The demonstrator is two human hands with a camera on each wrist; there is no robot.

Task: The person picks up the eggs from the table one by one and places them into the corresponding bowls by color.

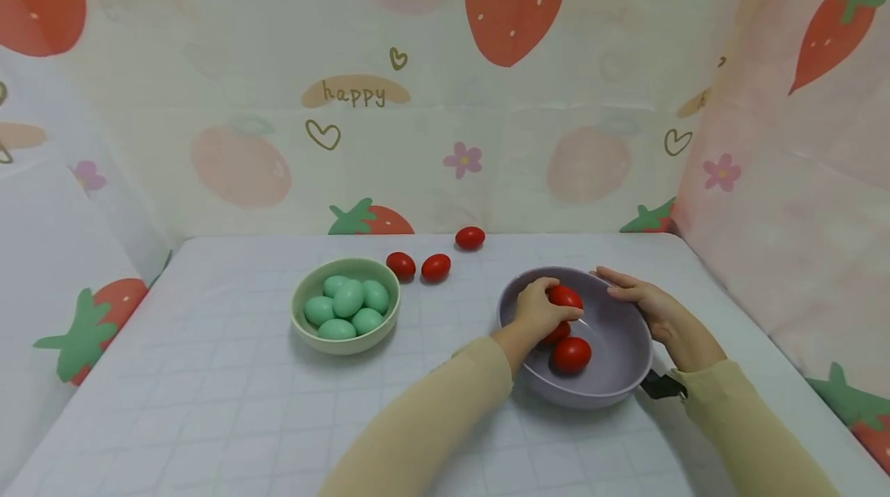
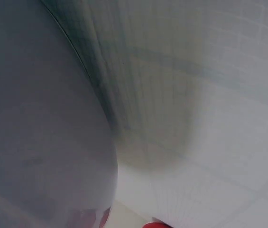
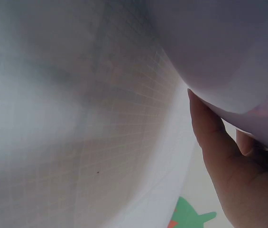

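Observation:
My left hand [image 1: 538,313] reaches over the near left side of a purple bowl [image 1: 622,342] and pinches a red egg [image 1: 565,297] between thumb and fingers inside it. Below that egg lie two more, one partly hidden by the hand and a red egg [image 1: 572,355] in full sight. On the bowl's right side my right hand [image 1: 664,319] rests with its fingers fairly straight along the rim. In the right wrist view a finger [image 3: 209,128] lies against the bowl's outer wall [image 3: 228,61]. The left wrist view shows mostly the bowl's outside [image 2: 43,118].
A pale green bowl [image 1: 299,321] with several mint green eggs [image 1: 348,298] stands to the left. Behind it and to its right lie a red egg [image 1: 401,266], another red egg [image 1: 436,268] and a third red egg [image 1: 470,238] near the table's back edge. Printed cloth hangs behind.

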